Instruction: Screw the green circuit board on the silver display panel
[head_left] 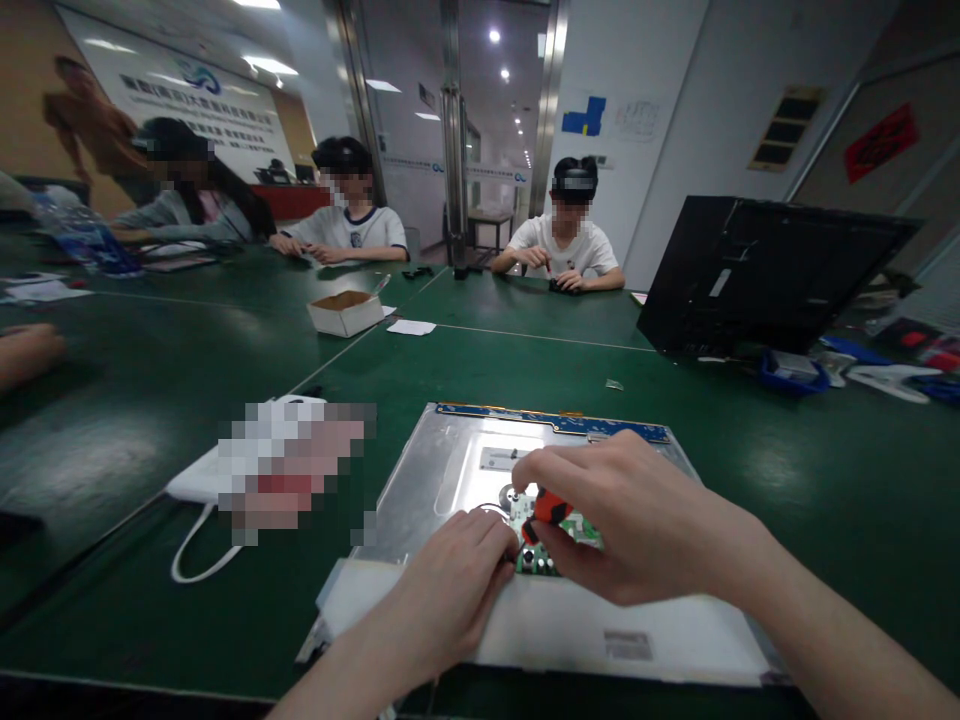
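Note:
A flat metal display panel point(409, 500) lies in front of me, with a blue circuit strip point(517, 416) along its far edge and a white sheet point(562, 625) along its near edge. On its middle sits a green circuit board point(541, 565), partly covered by my hands. My right hand point(637, 520) grips the orange-and-black handle of a screwdriver point(553, 506), tilted down towards the board's left side. Close to the tool's lower end, my left hand point(461, 570) rests at the board's left edge, fingers curled together. Whatever those fingertips pinch is hidden.
Left of the panel lies a white pouch-like thing point(202, 475) with a strap, partly blurred out. Further off stand an open cardboard box point(346, 316) and, at right, a black monitor point(757, 280) beside a blue tray point(795, 372). Several people sit across the green table point(510, 360).

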